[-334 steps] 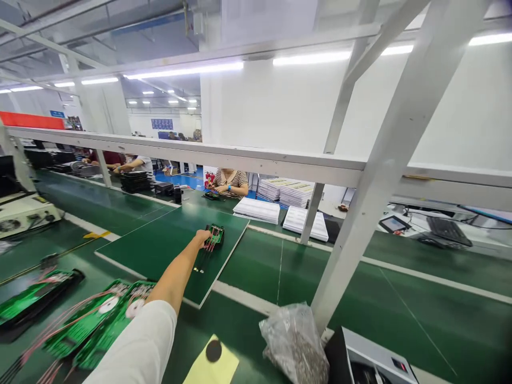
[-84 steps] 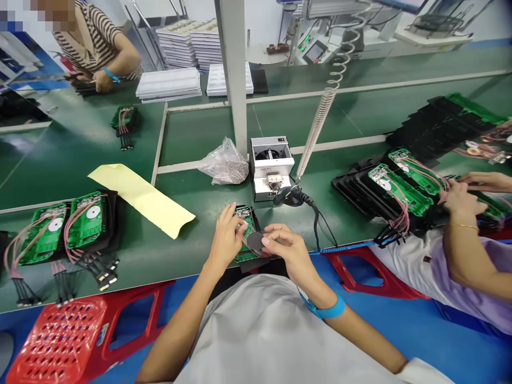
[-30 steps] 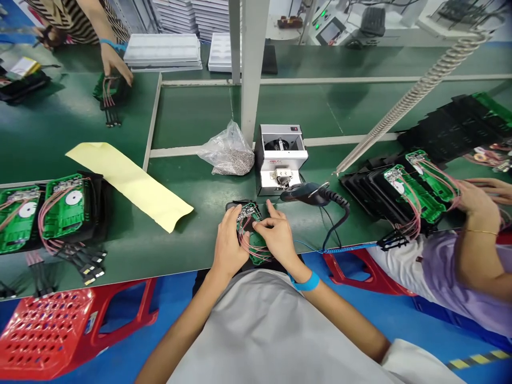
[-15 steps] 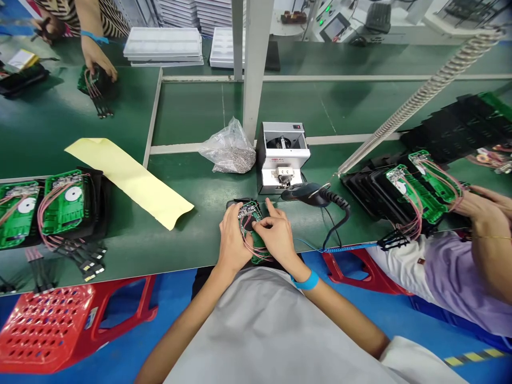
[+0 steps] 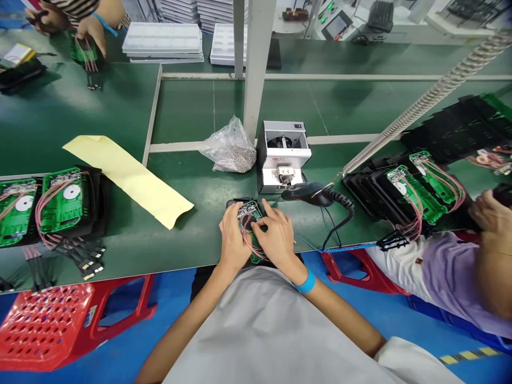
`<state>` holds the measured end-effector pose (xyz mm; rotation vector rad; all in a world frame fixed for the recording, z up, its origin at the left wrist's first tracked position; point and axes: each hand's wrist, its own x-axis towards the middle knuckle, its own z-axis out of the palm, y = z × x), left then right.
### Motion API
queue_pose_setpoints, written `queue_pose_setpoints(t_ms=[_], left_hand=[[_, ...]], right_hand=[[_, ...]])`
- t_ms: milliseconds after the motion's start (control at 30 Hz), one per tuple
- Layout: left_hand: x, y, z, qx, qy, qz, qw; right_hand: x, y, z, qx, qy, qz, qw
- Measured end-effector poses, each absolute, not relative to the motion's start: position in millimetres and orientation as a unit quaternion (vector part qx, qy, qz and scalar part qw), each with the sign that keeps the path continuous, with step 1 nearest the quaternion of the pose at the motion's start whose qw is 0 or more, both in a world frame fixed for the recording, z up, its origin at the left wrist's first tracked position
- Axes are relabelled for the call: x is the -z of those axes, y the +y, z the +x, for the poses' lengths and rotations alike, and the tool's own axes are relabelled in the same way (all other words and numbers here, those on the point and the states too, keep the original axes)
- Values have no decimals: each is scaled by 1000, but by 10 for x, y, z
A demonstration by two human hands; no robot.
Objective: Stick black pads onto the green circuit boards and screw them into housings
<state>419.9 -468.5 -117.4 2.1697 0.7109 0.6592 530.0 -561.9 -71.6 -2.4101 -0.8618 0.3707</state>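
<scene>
Dark disc (image 5: pixel 249 221) in the unit (image 5: pixel 250 208), seemingly near its seat; both hands on it.

The unit lies at the bench's (image 5: pixel 200 234) near edge, wires trailing over it. The left hand (image 5: pixel 234 237) grips its left side; the right hand's (image 5: pixel 279 234) thumb and forefinger come close together at the disc, the other fingers reaching along the right side. Whether they pinch the disc or press it, I cannot tell. On this unit, setting the disc looks mostly done. Toward the bench's left end, the two units (image 5: pixel 64 205) show white discs (image 5: pixel 72 192) with no dark ones on top, so they appear untouched by this step, as does the right pile (image 5: pixel 418 194).
</scene>
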Motion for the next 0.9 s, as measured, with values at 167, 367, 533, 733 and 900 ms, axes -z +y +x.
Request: queue_pose_setpoints(t_ms=[167,367,533,733,900], left_hand=[[1140,-4705,4243,-229,322,837,379],[1026,-4687,4283,-183,349,827,401],[1037,-4688,4282,-204,349,828,388],[977,-4707,4264,-189,357,830,385],[910,-4662,4259,-166,375,811,418]], right_hand=[[707,-5616,5310,-135,-332,-898,256],[676,-5603,5329,-132,-349,-896,241],[714,-5617,5346,-133,-355,-893,243],[775,-5710,5331,-37,-443,-873,202],[846,-5723,5351,22,-480,-858,179]])
